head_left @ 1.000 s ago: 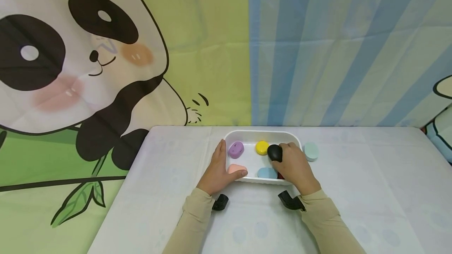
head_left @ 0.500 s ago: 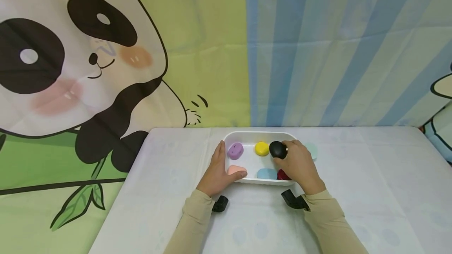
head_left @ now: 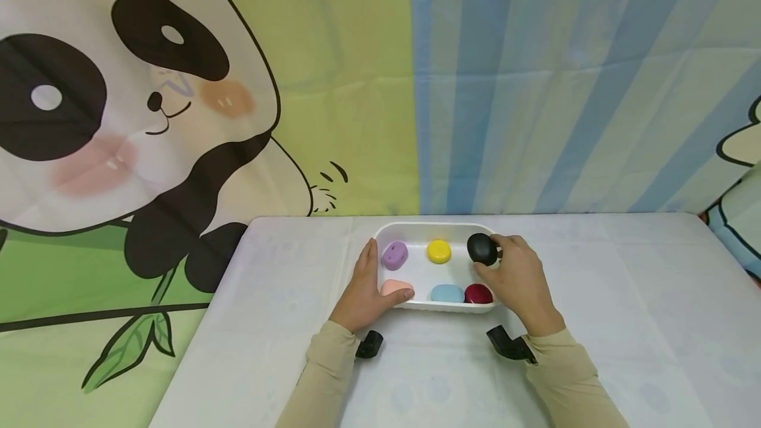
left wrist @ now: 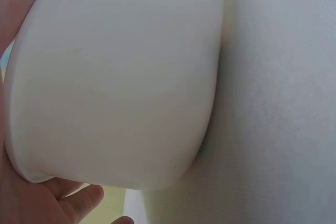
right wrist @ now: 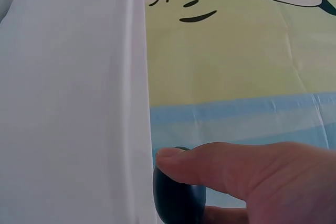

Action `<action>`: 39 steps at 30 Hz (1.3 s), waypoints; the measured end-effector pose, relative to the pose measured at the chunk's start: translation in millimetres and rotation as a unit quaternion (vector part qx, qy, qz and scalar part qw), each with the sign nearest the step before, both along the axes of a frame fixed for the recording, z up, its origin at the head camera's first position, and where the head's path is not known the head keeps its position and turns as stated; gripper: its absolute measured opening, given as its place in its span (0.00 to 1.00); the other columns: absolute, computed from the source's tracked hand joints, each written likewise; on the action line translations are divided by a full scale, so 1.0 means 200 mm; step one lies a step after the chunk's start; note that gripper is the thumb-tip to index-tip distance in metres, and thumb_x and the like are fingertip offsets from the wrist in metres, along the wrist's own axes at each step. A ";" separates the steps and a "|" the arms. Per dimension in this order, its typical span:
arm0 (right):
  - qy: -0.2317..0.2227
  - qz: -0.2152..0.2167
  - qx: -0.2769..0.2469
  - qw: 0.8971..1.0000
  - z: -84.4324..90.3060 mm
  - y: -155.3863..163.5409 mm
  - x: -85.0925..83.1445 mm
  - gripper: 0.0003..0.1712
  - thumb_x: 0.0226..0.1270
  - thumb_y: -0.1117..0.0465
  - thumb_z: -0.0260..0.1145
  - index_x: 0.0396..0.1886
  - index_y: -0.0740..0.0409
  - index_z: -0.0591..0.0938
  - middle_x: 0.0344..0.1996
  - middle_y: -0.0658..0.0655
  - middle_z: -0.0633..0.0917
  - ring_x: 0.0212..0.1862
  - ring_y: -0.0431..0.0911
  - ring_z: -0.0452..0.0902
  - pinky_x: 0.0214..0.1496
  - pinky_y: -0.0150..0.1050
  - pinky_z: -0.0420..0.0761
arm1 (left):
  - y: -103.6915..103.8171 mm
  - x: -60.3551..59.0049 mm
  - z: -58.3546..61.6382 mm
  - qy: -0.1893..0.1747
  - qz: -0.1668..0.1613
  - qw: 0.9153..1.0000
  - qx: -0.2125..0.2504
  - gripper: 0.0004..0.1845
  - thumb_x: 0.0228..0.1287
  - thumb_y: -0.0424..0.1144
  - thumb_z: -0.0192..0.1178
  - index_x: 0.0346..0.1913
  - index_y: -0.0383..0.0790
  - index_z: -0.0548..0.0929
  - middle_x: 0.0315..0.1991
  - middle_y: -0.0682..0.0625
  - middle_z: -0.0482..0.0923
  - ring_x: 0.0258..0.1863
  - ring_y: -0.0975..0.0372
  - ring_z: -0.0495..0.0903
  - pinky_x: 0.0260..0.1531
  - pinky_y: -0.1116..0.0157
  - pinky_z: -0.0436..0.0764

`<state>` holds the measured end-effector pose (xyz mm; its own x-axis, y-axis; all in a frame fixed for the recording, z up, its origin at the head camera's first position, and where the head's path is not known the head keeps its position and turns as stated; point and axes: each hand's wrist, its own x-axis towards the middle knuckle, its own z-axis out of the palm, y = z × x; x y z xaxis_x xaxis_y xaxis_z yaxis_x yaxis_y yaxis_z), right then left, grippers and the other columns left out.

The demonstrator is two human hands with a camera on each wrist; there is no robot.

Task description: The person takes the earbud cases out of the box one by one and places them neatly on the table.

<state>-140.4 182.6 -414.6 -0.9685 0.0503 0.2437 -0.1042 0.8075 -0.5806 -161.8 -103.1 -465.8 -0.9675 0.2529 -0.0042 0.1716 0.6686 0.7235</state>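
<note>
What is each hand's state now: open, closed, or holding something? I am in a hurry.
Left hand: holding the white tray at its left end.
Right hand: holding the black oval piece.

You have two hands in view, one left hand and one right hand, plus two sleeves and two black wrist mounts. Before you there is one table with one white tray. You can count one purple piece, one yellow piece, one black piece, one pink piece, one light blue piece and one dark red piece, six in all: one between your right thumb and fingers, five in the tray.
</note>
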 end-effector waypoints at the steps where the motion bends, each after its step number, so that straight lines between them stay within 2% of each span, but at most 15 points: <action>1: 0.000 -0.002 -0.003 1.000 0.00 0.01 0.01 0.31 0.57 0.60 0.75 0.56 0.76 0.79 0.48 0.74 0.80 0.42 0.61 0.79 0.43 0.57 0.80 | 0.00 0.00 0.00 0.001 -0.001 1.000 0.002 0.70 0.50 0.70 0.70 0.82 0.43 0.37 0.82 0.43 0.36 0.79 0.51 0.45 0.73 0.49 0.56; 12: 0.016 -0.018 -0.018 1.000 0.04 0.07 0.04 0.31 0.56 0.62 0.76 0.56 0.76 0.79 0.48 0.75 0.79 0.40 0.61 0.80 0.40 0.56 0.79 | 0.00 0.00 0.01 -0.003 0.001 1.000 -0.002 0.69 0.52 0.66 0.72 0.82 0.42 0.37 0.82 0.45 0.36 0.79 0.52 0.45 0.74 0.49 0.55; 24: 0.040 -0.039 -0.017 0.998 0.02 0.18 0.04 0.31 0.55 0.61 0.77 0.55 0.76 0.80 0.46 0.76 0.80 0.38 0.60 0.80 0.37 0.55 0.76 | 0.00 0.00 0.01 0.004 -0.004 1.000 -0.003 0.69 0.50 0.69 0.70 0.82 0.42 0.37 0.82 0.43 0.36 0.79 0.51 0.45 0.74 0.50 0.55; 39: 0.039 -0.070 -0.012 0.997 -0.01 0.32 0.02 0.30 0.57 0.60 0.75 0.54 0.76 0.80 0.38 0.72 0.81 0.37 0.59 0.78 0.35 0.50 0.73 | -0.01 -0.01 -0.01 0.011 -0.007 1.000 0.000 0.70 0.49 0.72 0.69 0.82 0.42 0.36 0.82 0.43 0.37 0.79 0.52 0.44 0.74 0.50 0.55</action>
<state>-135.7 246.0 -416.8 -0.9297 0.1903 0.3155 -0.0372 0.8035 -0.5941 -163.5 -104.7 -467.2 -0.9638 0.2661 0.0179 0.1972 0.6656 0.7198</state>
